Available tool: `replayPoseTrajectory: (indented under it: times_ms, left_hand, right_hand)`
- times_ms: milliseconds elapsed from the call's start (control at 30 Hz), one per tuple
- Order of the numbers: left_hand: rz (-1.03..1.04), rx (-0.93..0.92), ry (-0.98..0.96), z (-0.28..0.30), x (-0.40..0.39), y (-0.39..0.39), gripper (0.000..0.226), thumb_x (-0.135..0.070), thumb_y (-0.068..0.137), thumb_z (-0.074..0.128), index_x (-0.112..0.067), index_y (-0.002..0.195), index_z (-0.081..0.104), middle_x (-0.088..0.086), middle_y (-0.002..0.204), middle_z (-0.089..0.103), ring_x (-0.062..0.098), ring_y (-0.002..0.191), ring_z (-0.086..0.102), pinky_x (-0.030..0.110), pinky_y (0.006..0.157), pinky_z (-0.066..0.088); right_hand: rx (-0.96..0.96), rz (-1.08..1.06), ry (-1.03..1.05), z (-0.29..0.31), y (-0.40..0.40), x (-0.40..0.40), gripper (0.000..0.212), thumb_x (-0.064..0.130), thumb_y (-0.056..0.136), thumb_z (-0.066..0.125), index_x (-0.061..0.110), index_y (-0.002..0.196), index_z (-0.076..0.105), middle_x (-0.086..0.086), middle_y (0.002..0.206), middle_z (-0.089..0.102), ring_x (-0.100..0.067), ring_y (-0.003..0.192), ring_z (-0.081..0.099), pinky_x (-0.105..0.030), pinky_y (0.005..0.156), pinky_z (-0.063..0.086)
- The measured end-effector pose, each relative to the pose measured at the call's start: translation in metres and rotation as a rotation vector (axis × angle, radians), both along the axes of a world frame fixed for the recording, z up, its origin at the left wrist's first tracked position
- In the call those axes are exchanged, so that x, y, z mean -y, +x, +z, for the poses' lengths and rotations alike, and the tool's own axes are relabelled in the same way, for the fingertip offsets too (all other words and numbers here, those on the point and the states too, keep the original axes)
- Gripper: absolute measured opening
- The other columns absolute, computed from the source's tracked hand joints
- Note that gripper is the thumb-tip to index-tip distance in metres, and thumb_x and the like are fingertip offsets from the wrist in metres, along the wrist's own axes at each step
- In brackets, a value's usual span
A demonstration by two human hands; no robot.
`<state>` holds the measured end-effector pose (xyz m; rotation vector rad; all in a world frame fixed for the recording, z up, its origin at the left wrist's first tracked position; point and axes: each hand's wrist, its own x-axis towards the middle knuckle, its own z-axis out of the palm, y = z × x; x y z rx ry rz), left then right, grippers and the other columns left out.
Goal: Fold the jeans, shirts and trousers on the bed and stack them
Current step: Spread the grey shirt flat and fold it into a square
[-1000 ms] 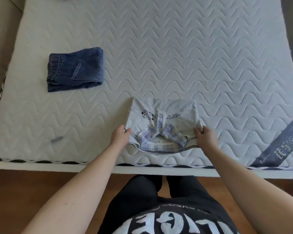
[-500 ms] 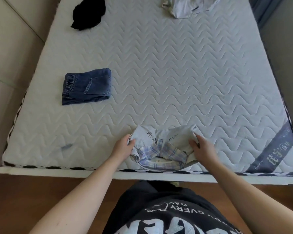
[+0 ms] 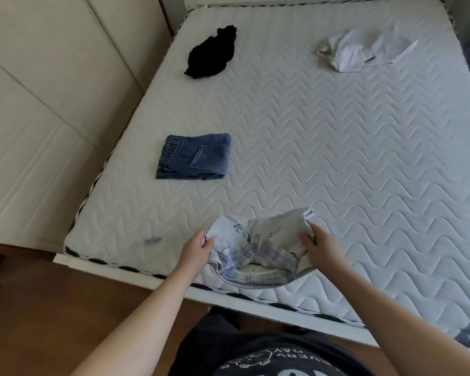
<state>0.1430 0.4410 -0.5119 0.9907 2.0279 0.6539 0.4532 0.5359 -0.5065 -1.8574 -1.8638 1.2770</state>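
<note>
Second piece folded, two still loose.
My left hand [image 3: 197, 249] and right hand [image 3: 319, 246] pinch the sides of the soft pale shirt [image 3: 258, 249] with its plaid collar, at the bed [image 3: 337, 147] edge; beyond my left hand lie stiff folded jeans [image 3: 194, 156], farther off a crumpled black garment [image 3: 211, 52] and white garment [image 3: 364, 50].

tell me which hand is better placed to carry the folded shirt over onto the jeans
Left, probably. The folded jeans lie up and to the left of the shirt, on the left hand's side. The right hand grips the far edge and would have to cross over.
</note>
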Motion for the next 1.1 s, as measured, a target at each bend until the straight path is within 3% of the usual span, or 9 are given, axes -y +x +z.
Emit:
replayPoseTrajectory:
  times_ms: [167, 367, 500, 567, 667, 767, 900, 1000, 1100]
  left_hand:
    - [0.005, 0.012, -0.019, -0.009, -0.004, -0.077, 0.013, -0.028, 0.098, 0.054, -0.018, 0.099, 0.063, 0.001, 0.092, 0.070, 0.020, 0.087, 0.065, 0.037, 0.081, 0.051]
    - [-0.001, -0.039, -0.006, -0.008, -0.007, -0.200, 0.010, -0.032, 0.099, 0.051, -0.028, 0.103, 0.060, -0.011, 0.091, 0.067, 0.011, 0.084, 0.064, 0.022, 0.069, 0.046]
    - [0.064, -0.075, -0.040, -0.003, 0.001, -0.289, 0.019, -0.033, 0.100, 0.050, -0.020, 0.110, 0.059, -0.005, 0.106, 0.067, 0.016, 0.094, 0.062, 0.035, 0.080, 0.049]
    - [0.106, -0.094, -0.041, -0.001, 0.003, -0.329, 0.013, -0.034, 0.100, 0.049, -0.024, 0.102, 0.057, -0.007, 0.096, 0.064, 0.014, 0.088, 0.060, 0.031, 0.074, 0.046]
    - [0.227, -0.114, -0.022, 0.003, 0.005, -0.381, 0.015, -0.035, 0.101, 0.048, -0.031, 0.086, 0.049, -0.013, 0.078, 0.052, 0.003, 0.071, 0.047, 0.018, 0.064, 0.035]
    - [0.375, -0.164, 0.031, 0.007, 0.013, -0.416, 0.025, -0.035, 0.102, 0.045, -0.035, 0.077, 0.043, -0.011, 0.072, 0.044, 0.000, 0.063, 0.040, 0.020, 0.060, 0.030]
    - [0.547, -0.168, 0.055, -0.015, 0.032, -0.431, 0.035, -0.036, 0.101, 0.046, -0.012, 0.077, 0.043, 0.004, 0.066, 0.040, 0.015, 0.058, 0.039, 0.032, 0.057, 0.033]
    - [0.695, -0.083, -0.015, -0.054, 0.047, -0.420, 0.039, -0.034, 0.097, 0.052, -0.003, 0.075, 0.043, 0.003, 0.065, 0.037, 0.016, 0.060, 0.037, 0.033, 0.056, 0.030]
    - [0.794, 0.034, -0.169, -0.102, 0.062, -0.398, 0.025, -0.029, 0.095, 0.056, -0.007, 0.082, 0.056, 0.005, 0.075, 0.056, 0.027, 0.076, 0.055, 0.041, 0.070, 0.048]
  right_hand:
    - [0.017, 0.004, 0.003, -0.002, -0.084, -0.012, 0.042, 0.033, 0.098, 0.051, 0.037, 0.140, 0.049, 0.009, 0.088, 0.065, -0.011, 0.077, 0.059, -0.021, 0.057, 0.039]
    - [-0.044, 0.059, -0.037, -0.012, -0.208, -0.012, 0.042, 0.031, 0.098, 0.050, 0.041, 0.139, 0.049, 0.014, 0.097, 0.066, -0.003, 0.081, 0.059, -0.020, 0.063, 0.042]
    - [-0.055, 0.135, -0.057, -0.015, -0.304, -0.020, 0.041, 0.035, 0.098, 0.048, 0.047, 0.137, 0.047, 0.015, 0.097, 0.068, 0.007, 0.078, 0.057, -0.015, 0.058, 0.039]
    - [-0.102, 0.177, -0.072, -0.016, -0.353, -0.028, 0.041, 0.030, 0.099, 0.048, 0.040, 0.139, 0.049, 0.012, 0.098, 0.066, 0.006, 0.078, 0.057, -0.011, 0.057, 0.038]
    - [-0.102, 0.266, -0.084, -0.016, -0.424, -0.043, 0.043, 0.031, 0.100, 0.047, 0.032, 0.143, 0.046, 0.005, 0.104, 0.066, -0.012, 0.086, 0.061, -0.022, 0.066, 0.042]
    - [-0.165, 0.278, -0.120, -0.017, -0.480, -0.061, 0.044, 0.034, 0.099, 0.049, 0.036, 0.143, 0.046, 0.006, 0.106, 0.068, -0.009, 0.085, 0.061, -0.019, 0.064, 0.044]
    - [-0.191, 0.191, -0.173, -0.038, -0.518, -0.078, 0.018, 0.033, 0.097, 0.052, 0.025, 0.105, 0.067, 0.005, 0.089, 0.069, -0.019, 0.083, 0.064, -0.030, 0.068, 0.049]
    - [-0.119, 0.064, -0.265, -0.071, -0.525, -0.090, 0.025, 0.029, 0.095, 0.055, 0.006, 0.091, 0.066, -0.010, 0.082, 0.068, -0.027, 0.074, 0.062, -0.035, 0.068, 0.049]
    - [-0.034, 0.020, -0.317, -0.113, -0.513, -0.094, 0.025, 0.026, 0.093, 0.058, 0.008, 0.075, 0.060, -0.005, 0.068, 0.059, -0.025, 0.067, 0.055, -0.030, 0.058, 0.042]
